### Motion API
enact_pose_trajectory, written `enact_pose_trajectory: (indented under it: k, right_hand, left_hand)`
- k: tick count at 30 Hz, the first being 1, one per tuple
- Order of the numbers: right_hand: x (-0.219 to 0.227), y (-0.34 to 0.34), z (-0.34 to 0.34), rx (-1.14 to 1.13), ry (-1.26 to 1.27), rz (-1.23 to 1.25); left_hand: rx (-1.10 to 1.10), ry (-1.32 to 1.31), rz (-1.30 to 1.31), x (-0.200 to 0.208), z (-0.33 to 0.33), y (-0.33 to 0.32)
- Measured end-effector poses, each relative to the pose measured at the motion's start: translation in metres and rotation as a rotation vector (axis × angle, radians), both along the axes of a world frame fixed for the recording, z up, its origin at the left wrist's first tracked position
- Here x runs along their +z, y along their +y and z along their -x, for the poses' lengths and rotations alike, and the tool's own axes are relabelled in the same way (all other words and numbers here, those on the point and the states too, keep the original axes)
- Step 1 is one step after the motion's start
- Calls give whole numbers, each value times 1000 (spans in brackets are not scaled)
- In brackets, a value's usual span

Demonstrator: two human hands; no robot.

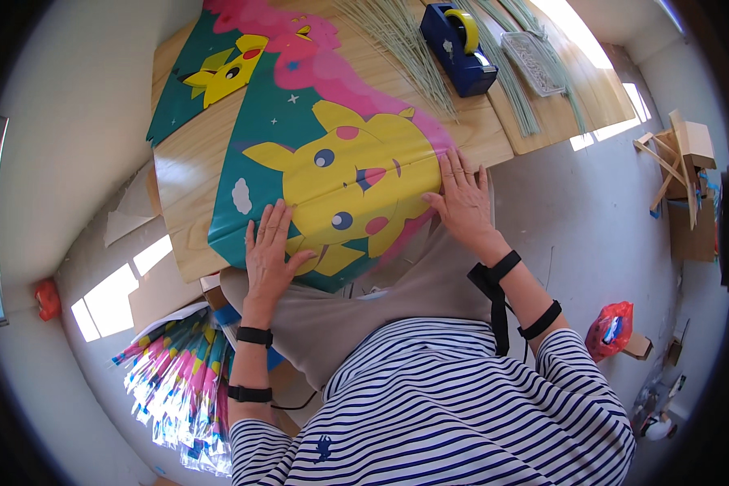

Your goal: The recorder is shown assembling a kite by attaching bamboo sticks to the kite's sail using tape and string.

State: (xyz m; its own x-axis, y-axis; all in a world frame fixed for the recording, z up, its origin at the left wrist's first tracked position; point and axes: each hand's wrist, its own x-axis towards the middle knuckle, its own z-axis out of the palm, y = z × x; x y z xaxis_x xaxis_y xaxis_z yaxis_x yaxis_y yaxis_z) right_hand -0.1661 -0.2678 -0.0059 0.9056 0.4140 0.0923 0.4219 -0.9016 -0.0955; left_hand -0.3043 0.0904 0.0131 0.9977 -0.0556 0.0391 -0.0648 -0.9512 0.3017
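Note:
A glossy printed sheet lies over the near edge of the wooden table, its lower part hanging toward my lap. It shows a yellow cartoon face with red cheeks on dark green, bordered by pink cloud shapes. My left hand rests on its near left part, fingers spread and thumb pointing inward. At the right edge, my right hand presses flat with fingers extended. Neither hand grips anything. Faint crease lines run across the face. Behind it, at the far left, lies another sheet with a similar print.
Thin pale green rods lie on the far table, beside a blue tape dispenser with yellow tape. A clear tray holds small pieces. Plastic-wrapped colourful bundles are at lower left. A red bag sits right.

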Motion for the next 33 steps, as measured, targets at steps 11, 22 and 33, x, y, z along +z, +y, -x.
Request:
enact_pose_trajectory:
  k: [11, 22, 33]
  right_hand:
    - [18, 102, 30, 432, 25, -193]
    - [7, 143, 40, 573, 134, -137]
    - [0, 140, 41, 570, 126, -175]
  left_hand:
    - [-31, -65, 28, 10, -15, -39]
    - [84, -3, 10, -11, 29, 41]
    - [538, -132, -150, -10, 61, 116]
